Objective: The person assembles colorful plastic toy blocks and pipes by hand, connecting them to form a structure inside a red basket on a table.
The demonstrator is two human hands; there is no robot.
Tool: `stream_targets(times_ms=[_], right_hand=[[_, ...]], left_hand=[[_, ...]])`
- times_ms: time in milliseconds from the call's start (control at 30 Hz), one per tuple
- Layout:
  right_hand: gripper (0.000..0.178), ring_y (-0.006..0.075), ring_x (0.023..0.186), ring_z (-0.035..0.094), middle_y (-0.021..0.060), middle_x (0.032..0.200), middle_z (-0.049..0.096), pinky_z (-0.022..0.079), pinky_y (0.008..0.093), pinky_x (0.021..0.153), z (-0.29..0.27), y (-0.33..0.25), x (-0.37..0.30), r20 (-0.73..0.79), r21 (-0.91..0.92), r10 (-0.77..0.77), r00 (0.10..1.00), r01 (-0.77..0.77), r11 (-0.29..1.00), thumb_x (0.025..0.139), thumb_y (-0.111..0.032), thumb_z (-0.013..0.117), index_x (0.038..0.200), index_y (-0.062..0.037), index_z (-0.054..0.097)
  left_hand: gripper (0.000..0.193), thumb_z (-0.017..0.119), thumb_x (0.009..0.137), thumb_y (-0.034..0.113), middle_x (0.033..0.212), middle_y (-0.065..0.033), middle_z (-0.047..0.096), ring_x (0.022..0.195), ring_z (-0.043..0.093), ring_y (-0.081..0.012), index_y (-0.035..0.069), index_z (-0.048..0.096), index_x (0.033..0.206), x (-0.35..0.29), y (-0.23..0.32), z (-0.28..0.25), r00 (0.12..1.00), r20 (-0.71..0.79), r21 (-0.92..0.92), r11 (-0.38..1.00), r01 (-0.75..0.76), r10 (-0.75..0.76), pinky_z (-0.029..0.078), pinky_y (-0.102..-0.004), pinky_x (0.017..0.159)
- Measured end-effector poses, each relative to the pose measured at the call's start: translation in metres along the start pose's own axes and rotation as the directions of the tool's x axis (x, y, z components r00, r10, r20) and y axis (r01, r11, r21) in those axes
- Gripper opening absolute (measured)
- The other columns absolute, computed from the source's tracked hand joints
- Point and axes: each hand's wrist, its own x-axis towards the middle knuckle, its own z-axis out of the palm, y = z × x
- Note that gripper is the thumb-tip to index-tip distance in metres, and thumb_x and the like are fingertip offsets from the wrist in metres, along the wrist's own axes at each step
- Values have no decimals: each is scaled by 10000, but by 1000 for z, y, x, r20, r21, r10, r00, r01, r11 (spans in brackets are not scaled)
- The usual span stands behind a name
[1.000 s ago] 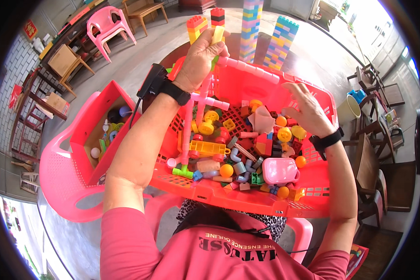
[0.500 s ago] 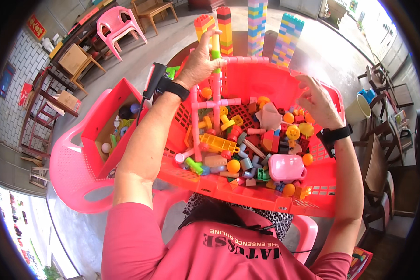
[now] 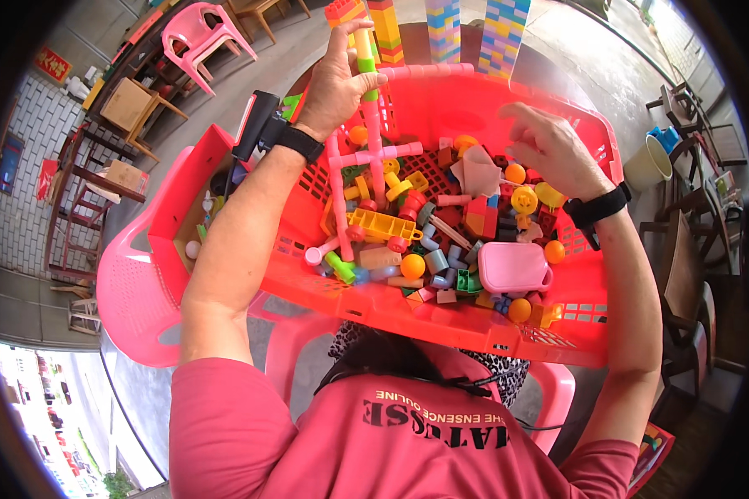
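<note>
My left hand (image 3: 333,87) grips the upper yellow and green part of a toy pipe frame (image 3: 373,125), its thumb pressed against the green joint. The frame is mostly pink tubes with side branches and leans over the left half of a large red plastic basket (image 3: 358,314). My right hand (image 3: 549,148) hovers above the basket's right side, fingers bent and apart, with nothing visible in them. Beneath lie loose toy pieces: a yellow toy truck chassis (image 3: 383,224), a pink plastic case (image 3: 514,268), an orange ball (image 3: 412,266) and grey pipe elbows (image 3: 436,263).
Tall towers of building blocks (image 3: 443,33) stand on a round table behind the basket. A red box (image 3: 171,224) with toys rests on a pink chair (image 3: 137,274) at left. Wooden chairs and a pale bucket (image 3: 647,166) are at right.
The view has shifted, so the block towers sit higher in the picture. My right hand has moved slightly left, its fingers more bent. My left hand keeps its hold on the pipe frame.
</note>
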Motion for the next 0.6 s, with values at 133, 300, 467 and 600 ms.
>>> stream_targets(times_ms=[133,300,467,600], right_hand=[[226,312,870,623,158,900,614,516,407,753,26,0,4,85,-91,-159,984,166,982,821,-114,621,1023,-27,567],[176,301,969,591,110,979,582,509,425,788,89,3,-2,247,-198,-293,924,343,918,834,-164,591,987,-78,600],[255,273,1008,537,94,1041,535,430,435,870,124,2,-28,399,-379,-233,887,390,839,807,-295,628,985,-114,606],[253,274,1012,537,85,989,551,416,440,890,121,5,-23,405,-410,-66,912,246,878,811,-317,630,980,-130,635]], left_hand=[[663,675,832,-47,866,-36,578,755,573,-94,191,352,1360,-10,3,-3,999,-39,-36,999,-27,26,499,-244,662],[684,665,837,-47,818,-26,553,739,567,-102,204,347,1389,-17,7,5,993,-82,-60,995,-86,81,487,-257,656],[738,651,877,-6,850,-11,552,748,525,-80,207,265,1468,-26,14,5,994,-30,-11,995,-103,103,475,-234,681],[751,658,873,1,856,5,537,755,515,-75,200,269,1485,-31,19,-1,993,-66,-73,992,-102,97,469,-225,693]])
